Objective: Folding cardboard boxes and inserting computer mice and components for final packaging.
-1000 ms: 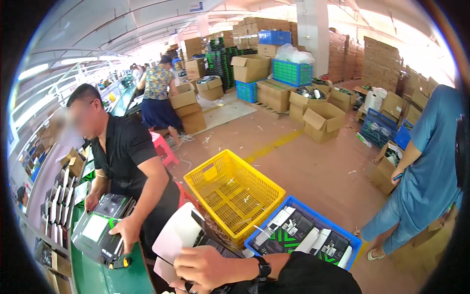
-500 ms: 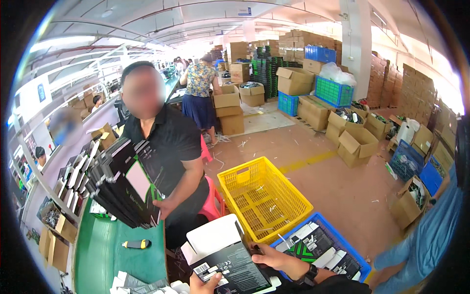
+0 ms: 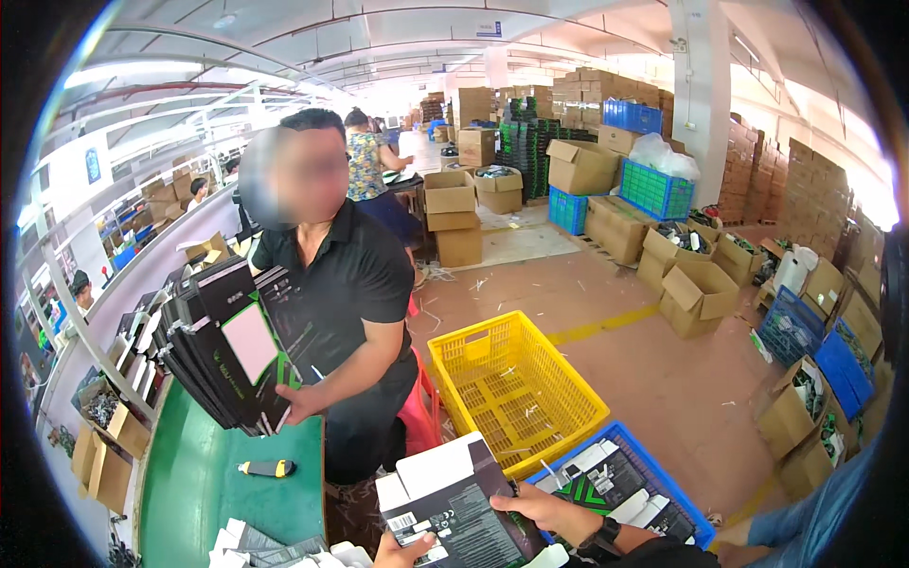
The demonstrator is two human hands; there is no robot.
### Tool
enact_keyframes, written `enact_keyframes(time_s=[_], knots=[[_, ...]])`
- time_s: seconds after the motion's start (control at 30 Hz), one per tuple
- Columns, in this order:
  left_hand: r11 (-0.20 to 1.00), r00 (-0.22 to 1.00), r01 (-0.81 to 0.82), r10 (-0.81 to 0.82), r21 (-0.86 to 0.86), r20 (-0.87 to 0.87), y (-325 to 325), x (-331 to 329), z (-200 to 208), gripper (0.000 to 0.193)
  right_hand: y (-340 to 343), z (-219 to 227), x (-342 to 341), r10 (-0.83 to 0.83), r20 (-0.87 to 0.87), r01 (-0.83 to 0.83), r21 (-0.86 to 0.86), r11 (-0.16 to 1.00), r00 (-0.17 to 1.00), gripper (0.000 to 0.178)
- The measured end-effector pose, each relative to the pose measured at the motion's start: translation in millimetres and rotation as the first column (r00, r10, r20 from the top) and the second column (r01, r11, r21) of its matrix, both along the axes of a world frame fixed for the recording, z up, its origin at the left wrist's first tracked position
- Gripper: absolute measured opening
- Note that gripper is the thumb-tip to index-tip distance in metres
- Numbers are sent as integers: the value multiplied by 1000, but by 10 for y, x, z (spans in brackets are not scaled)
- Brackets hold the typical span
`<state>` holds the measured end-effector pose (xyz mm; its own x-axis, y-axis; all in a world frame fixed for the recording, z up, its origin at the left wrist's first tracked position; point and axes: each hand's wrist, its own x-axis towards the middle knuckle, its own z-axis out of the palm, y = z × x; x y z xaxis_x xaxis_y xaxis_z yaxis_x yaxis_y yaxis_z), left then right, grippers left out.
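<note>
Black flat-sided cardboard box (image 3: 471,521), white flap (image 3: 428,470).

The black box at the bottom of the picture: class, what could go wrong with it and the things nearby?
The black box has its white flap open; it might catch and crease.
The co-worker holds a tilted stack of black cartons, which might slip.
The cutter lies loose on the green table and could get knocked.

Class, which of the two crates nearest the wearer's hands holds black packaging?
The blue crate near the right hand; the yellow crate shows only pale scraps.
</note>
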<state>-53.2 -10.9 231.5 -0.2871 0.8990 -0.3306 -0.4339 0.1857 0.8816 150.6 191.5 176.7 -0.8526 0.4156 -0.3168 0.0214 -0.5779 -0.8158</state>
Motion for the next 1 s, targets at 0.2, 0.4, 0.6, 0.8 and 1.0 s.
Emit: enact_keyframes(time_s=[0.2, 0.4, 0.6, 0.8, 1.0], knots=[[993, 997, 20, -12, -116, 72, 22, 46, -243, 20, 66, -164, 159, -327, 189, 52, 793, 606, 926, 64], [993, 987, -105, 96, -58, -130, 14, 173, -327, 36, 96, -46, 129, -94, 348, -47, 376, 925, 933, 40], [963, 919, -259, 269, 74, -290, 125, 540, 496, 87, -46, 282, 51, -74, 105, 24, 411, 911, 992, 76], [985, 965, -170, 164, -14, -203, -76, 317, -142, 70, 81, -13, 22, 234, -97, -136, 579, 804, 967, 63], [970, 989, -130, 141, -203, 41, -407, 206, -899, 68, 56, -262, -8, -43, -183, 164, 719, 675, 982, 36]])
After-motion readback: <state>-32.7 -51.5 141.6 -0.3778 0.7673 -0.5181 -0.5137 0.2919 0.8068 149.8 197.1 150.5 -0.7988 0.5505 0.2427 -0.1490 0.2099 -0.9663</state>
